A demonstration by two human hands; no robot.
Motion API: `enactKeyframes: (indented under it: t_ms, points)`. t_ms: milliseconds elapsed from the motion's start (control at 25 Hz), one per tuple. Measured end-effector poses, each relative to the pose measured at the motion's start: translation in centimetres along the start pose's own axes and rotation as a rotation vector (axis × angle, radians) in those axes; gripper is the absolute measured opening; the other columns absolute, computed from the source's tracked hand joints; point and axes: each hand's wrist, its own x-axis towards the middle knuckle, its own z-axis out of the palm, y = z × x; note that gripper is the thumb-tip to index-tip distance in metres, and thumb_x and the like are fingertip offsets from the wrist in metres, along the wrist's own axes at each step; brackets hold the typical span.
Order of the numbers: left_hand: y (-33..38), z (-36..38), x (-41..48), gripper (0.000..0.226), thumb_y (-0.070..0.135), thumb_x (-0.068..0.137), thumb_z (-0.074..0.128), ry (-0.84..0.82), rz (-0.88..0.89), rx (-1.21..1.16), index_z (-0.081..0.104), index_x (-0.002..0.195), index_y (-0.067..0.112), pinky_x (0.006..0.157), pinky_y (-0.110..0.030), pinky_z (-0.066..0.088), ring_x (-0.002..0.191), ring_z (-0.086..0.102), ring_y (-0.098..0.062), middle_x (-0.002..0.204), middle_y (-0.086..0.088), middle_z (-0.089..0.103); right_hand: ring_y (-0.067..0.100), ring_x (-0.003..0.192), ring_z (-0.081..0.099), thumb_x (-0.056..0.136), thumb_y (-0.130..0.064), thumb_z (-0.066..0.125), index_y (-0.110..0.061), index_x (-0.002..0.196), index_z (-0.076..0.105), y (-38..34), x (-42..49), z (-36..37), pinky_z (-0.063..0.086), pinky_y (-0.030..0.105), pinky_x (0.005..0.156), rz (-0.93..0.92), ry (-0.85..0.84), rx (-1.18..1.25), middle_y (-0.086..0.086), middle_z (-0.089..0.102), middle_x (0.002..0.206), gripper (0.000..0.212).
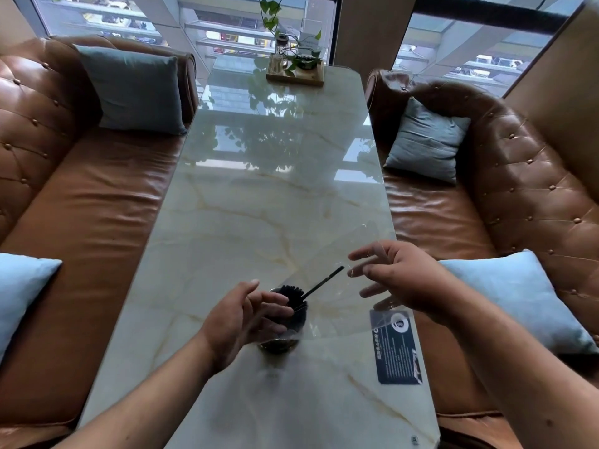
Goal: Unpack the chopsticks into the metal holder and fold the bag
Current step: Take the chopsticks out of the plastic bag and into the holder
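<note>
My left hand (243, 315) curls round the metal holder (285, 340), fingers across its upper part, the chopsticks (290, 292) bundled inside. One stray chopstick (324, 281) leans out toward two o'clock, its tip seemingly under the clear bag (343, 254). At three o'clock my right hand (400, 280) is spread wide against the film; whether it pinches, I cannot tell. The danger: tug the bag and that leaner drags out, or topples the holder on this slick bench (259, 196).
</note>
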Motion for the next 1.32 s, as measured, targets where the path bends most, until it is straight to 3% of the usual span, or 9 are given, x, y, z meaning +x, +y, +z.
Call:
enactKeyframes:
  t_ms: [160,240,320,480,600,760,960,1160,1320]
  points:
    - [1.2,0.1,0.9,0.023,0.012,0.094,0.057,0.165,-0.107,0.312,0.073,0.109,0.006,0.055,-0.029,0.054,0.058,0.068,-0.023,0.093,-0.011,0.080,0.027,0.084,0.081,0.102,-0.005,0.058,-0.024,0.113,0.073,0.5,0.1,-0.8,0.059,0.033,0.054,0.001,0.011,0.028,0.001,0.082,0.106,0.027]
    - [0.7,-0.1,1.3,0.023,0.004,0.090,0.059,0.172,-0.090,0.462,0.074,0.104,0.013,0.048,-0.026,0.048,0.049,0.063,-0.020,0.083,-0.010,0.077,0.028,0.086,0.081,0.102,-0.005,0.057,-0.024,0.114,0.073,0.7,0.1,-0.9,0.059,0.033,0.054,0.013,-0.003,0.027,0.002,0.081,0.107,0.027]
    - [0.0,0.1,2.0,0.021,0.012,0.087,0.067,0.193,0.005,0.656,0.075,0.099,0.027,0.050,-0.027,0.049,0.049,0.062,-0.016,0.078,-0.002,0.076,0.028,0.087,0.080,0.102,-0.004,0.057,-0.023,0.114,0.073,0.8,0.1,-0.9,0.059,0.033,0.054,0.021,-0.015,0.024,0.001,0.081,0.107,0.027]
    - [-0.9,0.9,2.9,0.016,0.047,0.078,0.074,0.274,0.239,0.899,0.074,0.093,0.043,0.073,-0.033,0.057,0.071,0.069,-0.008,0.075,0.017,0.074,0.030,0.088,0.080,0.102,-0.003,0.057,-0.022,0.114,0.073,1.0,0.0,-1.0,0.059,0.033,0.053,0.027,-0.014,0.028,0.002,0.081,0.107,0.028]
    - [-1.2,1.3,2.8,0.027,0.060,0.069,0.071,0.339,0.331,0.983,0.066,0.093,0.050,0.062,-0.028,0.052,0.064,0.064,0.002,0.073,0.027,0.069,0.030,0.087,0.080,0.101,-0.003,0.056,-0.023,0.117,0.072,1.2,-0.1,-1.3,0.059,0.033,0.055,0.024,-0.009,0.025,0.002,0.081,0.109,0.030]
    - [-1.6,2.1,2.6,0.025,0.060,0.072,0.072,0.389,0.463,1.031,0.064,0.091,0.047,0.057,-0.015,0.041,0.070,0.062,0.005,0.075,0.028,0.068,0.029,0.088,0.080,0.102,-0.008,0.059,-0.026,0.120,0.071,1.7,-0.2,-0.8,0.061,0.036,0.060,0.013,-0.048,0.029,-0.001,0.080,0.110,0.028]
    - [-1.1,2.1,2.4,0.030,0.065,0.072,0.057,0.519,0.450,1.061,0.069,0.081,0.039,0.059,-0.025,0.050,0.066,0.064,-0.001,0.069,0.019,0.071,0.029,0.084,0.080,0.103,-0.005,0.055,-0.025,0.114,0.074,1.8,0.2,-1.1,0.061,0.038,0.060,0.006,-0.040,0.055,-0.001,0.082,0.106,0.030]
    - [-2.1,1.4,1.6,0.028,0.065,0.071,0.065,0.361,0.453,1.090,0.063,0.092,0.047,0.057,-0.020,0.042,0.069,0.061,0.002,0.072,0.023,0.067,0.028,0.084,0.081,0.103,-0.005,0.055,-0.024,0.113,0.074,1.7,0.0,-1.8,0.060,0.037,0.059,0.000,-0.061,0.055,-0.001,0.082,0.107,0.029]
    - [-2.1,2.1,2.4,0.034,0.068,0.073,0.061,0.389,0.564,1.161,0.063,0.097,0.045,0.061,-0.015,0.040,0.076,0.058,-0.002,0.078,0.025,0.062,0.028,0.086,0.081,0.103,-0.006,0.057,-0.026,0.113,0.075,0.9,-0.6,-2.2,0.061,0.037,0.058,-0.031,-0.077,0.031,-0.003,0.082,0.106,0.029]
